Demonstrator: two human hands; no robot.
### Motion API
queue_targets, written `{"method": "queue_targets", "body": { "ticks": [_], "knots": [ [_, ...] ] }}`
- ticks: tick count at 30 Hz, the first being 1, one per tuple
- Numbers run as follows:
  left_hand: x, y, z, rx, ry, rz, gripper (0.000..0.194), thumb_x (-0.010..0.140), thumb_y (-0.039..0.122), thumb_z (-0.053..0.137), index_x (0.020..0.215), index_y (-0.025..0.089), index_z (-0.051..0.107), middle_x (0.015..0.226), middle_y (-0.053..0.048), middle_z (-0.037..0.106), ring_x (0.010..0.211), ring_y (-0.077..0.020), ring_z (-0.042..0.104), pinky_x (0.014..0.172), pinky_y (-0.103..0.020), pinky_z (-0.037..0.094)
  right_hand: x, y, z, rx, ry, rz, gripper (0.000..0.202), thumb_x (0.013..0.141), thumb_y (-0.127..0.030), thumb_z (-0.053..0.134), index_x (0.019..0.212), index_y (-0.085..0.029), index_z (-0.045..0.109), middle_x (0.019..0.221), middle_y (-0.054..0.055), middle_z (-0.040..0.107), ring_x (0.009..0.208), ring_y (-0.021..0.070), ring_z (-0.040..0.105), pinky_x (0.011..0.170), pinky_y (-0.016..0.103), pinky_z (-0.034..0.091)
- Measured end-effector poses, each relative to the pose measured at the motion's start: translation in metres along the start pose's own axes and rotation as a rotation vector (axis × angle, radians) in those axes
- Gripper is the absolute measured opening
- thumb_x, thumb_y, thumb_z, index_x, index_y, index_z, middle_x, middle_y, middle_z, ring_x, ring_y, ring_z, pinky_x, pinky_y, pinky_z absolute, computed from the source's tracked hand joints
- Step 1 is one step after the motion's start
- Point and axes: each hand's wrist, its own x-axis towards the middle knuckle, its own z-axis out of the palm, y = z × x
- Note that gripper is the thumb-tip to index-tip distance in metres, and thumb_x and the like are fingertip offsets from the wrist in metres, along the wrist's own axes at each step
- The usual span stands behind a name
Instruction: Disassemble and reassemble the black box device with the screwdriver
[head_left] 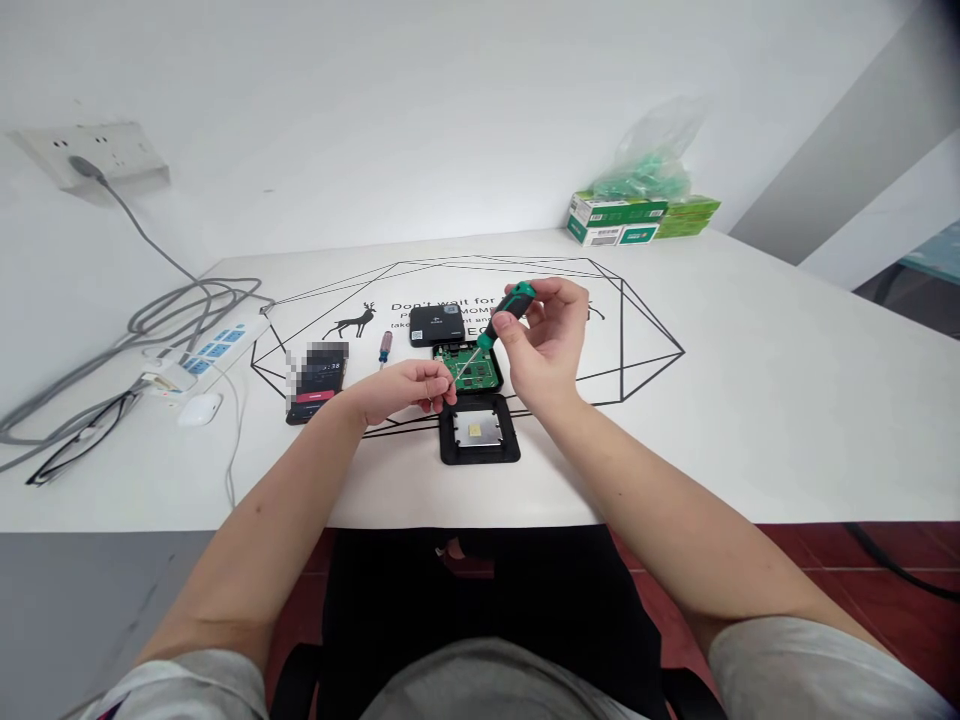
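My right hand point(546, 335) is closed round the green and black handle of a screwdriver point(508, 312), tilted with its shaft down to the left. At the shaft's lower end my left hand point(416, 387) has its fingers pinched together; what they hold, if anything, is too small to tell. Beneath the shaft lies a green circuit board point(480, 370) in a black case. Nearer me is a black square cover point(480, 456) with a silver metal plate point(486, 424) in it. A closed black box point(437, 324) lies behind the board.
A small screwdriver point(385, 345) and a phone point(319, 383) lie left of the board. Farther left are a power strip point(229, 342), grey cables, a white mouse point(199, 409) and glasses point(86, 437). Green and white boxes point(619, 218) under a plastic bag point(652, 172) stand at the back right.
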Motion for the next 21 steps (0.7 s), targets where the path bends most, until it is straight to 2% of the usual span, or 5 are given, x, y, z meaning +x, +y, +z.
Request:
{"method": "queue_targets", "body": {
  "ticks": [6, 10, 14, 21],
  "knots": [
    [0.002, 0.003, 0.004, 0.021, 0.011, -0.010, 0.043, 0.092, 0.063, 0.080, 0.094, 0.021, 0.073, 0.096, -0.006, 0.074, 0.082, -0.0178, 0.065, 0.078, -0.033, 0.054, 0.000, 0.004, -0.001, -0.072, 0.015, -0.028, 0.049, 0.096, -0.057, 0.081, 0.131, -0.038, 0.052, 0.127, 0.008, 0.059, 0.127, 0.0268, 0.067, 0.088, 0.042, 0.069],
    [0.005, 0.002, 0.010, 0.028, 0.044, 0.006, 0.039, 0.092, 0.058, 0.079, 0.093, 0.021, 0.070, 0.098, -0.005, 0.073, 0.080, -0.0163, 0.064, 0.074, -0.031, 0.052, 0.004, 0.006, -0.004, -0.032, -0.017, 0.030, 0.053, 0.093, -0.061, 0.083, 0.130, -0.038, 0.053, 0.131, 0.007, 0.059, 0.128, 0.0271, 0.066, 0.089, 0.042, 0.068],
    [0.009, 0.005, 0.020, 0.046, 0.109, 0.019, 0.034, 0.092, 0.054, 0.076, 0.091, 0.021, 0.066, 0.099, -0.005, 0.071, 0.077, -0.0156, 0.062, 0.071, -0.030, 0.051, 0.012, 0.007, -0.008, 0.016, -0.045, 0.093, 0.060, 0.087, -0.068, 0.087, 0.125, -0.037, 0.053, 0.125, 0.006, 0.061, 0.125, 0.0268, 0.066, 0.089, 0.044, 0.069],
    [0.013, 0.012, 0.036, 0.052, 0.125, 0.043, 0.025, 0.097, 0.044, 0.067, 0.090, 0.021, 0.062, 0.097, -0.004, 0.068, 0.070, -0.0127, 0.056, 0.066, -0.027, 0.046, 0.027, 0.007, -0.021, 0.032, -0.149, 0.066, 0.060, 0.086, -0.070, 0.087, 0.125, -0.038, 0.055, 0.123, 0.005, 0.064, 0.125, 0.0259, 0.071, 0.094, 0.047, 0.071]
  ]
}}
